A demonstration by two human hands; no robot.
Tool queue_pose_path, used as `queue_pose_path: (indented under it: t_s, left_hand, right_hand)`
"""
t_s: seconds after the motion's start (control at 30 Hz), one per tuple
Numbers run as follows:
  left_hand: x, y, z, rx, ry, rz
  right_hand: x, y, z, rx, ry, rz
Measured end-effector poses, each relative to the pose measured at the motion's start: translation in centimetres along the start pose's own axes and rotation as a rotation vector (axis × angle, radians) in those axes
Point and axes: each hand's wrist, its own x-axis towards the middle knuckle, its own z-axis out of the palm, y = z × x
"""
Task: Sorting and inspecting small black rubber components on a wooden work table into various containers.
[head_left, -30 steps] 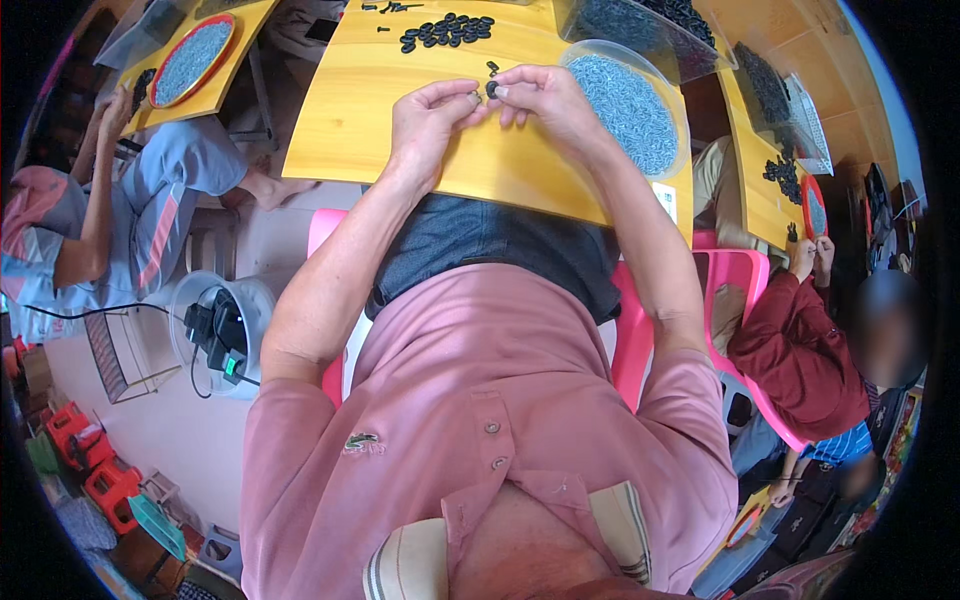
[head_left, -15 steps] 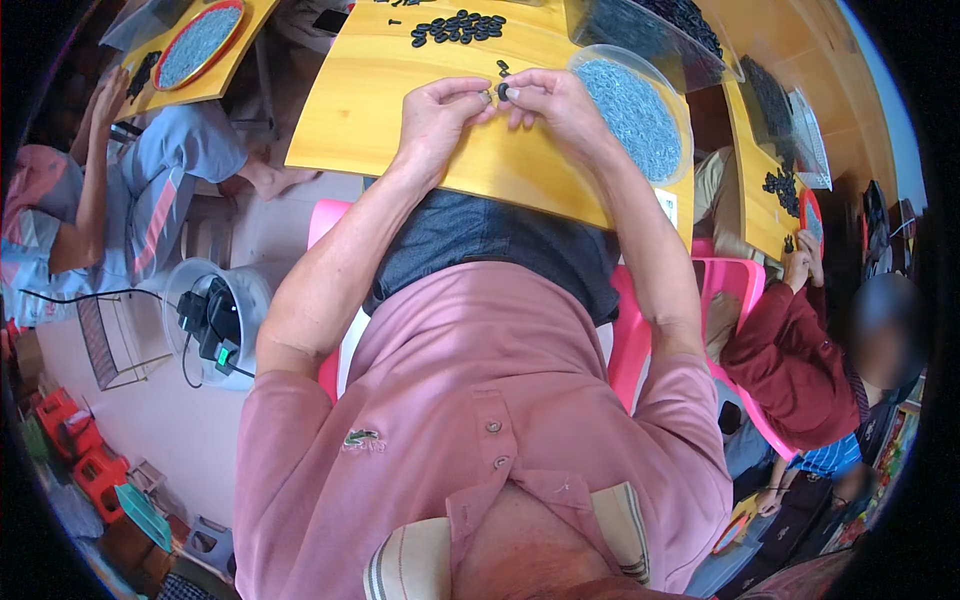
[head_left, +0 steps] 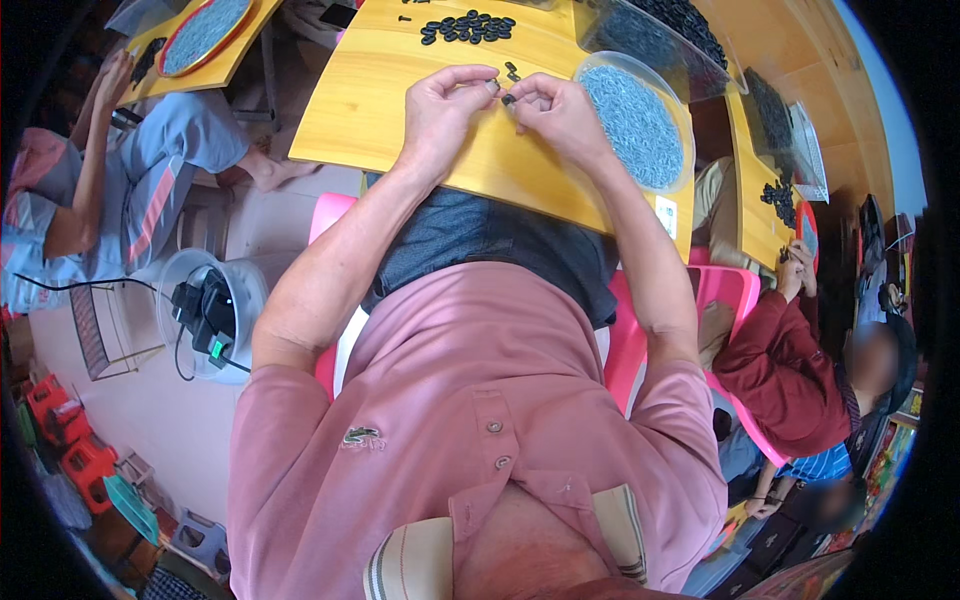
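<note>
Yellow tabletop (head_left: 355, 115) stretches open from left edge to left hand (head_left: 440, 110).

I see ring parts (head_left: 467, 28) on the table (head_left: 365, 120), beyond the left hand (head_left: 445, 108) and right hand (head_left: 558, 118), a tub (head_left: 685, 165) of small pieces (head_left: 630, 120) to the right, a bin (head_left: 640, 48) behind it, and, off left, a bucket (head_left: 252, 300) holding adapters (head_left: 205, 308).

tabletop (head_left: 355, 115): smooth, glossy wood | black rings (head_left: 476, 36): shiny plastic | tub (head_left: 689, 150): smooth plastic | shirt (head_left: 480, 340): matt cloth
</note>
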Motion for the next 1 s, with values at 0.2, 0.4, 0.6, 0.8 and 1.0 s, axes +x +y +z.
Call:
queue_pose_path:
  t_s: [0.2,0.4,0.6,0.8,1.0]
  left_hand:
    - [0.0,-0.4,-0.2,0.144,-0.076,0.007]
    - [0.1,-0.1,-0.2,0.177,-0.067,-0.017]
    - [0.1,-0.2,-0.2,0.163,-0.075,-0.041]
    - [0.3,-0.9,-0.2,0.045,-0.079,-0.088]
    - [0.4,-0.9,-0.3,0.067,-0.080,-0.136]
  right_hand:
    - [-0.3,-0.1,0.1,-0.068,0.029,-0.020]
    - [-0.4,0.0,-0.1,-0.165,0.061,-0.033]
    - [-0.2,0.9,0.0,-0.030,0.082,-0.066]
    - [0.0,1.0,-0.1,0.250,0.034,-0.074]
    - [0.2,1.1,-0.7,0.321,0.023,-0.037]
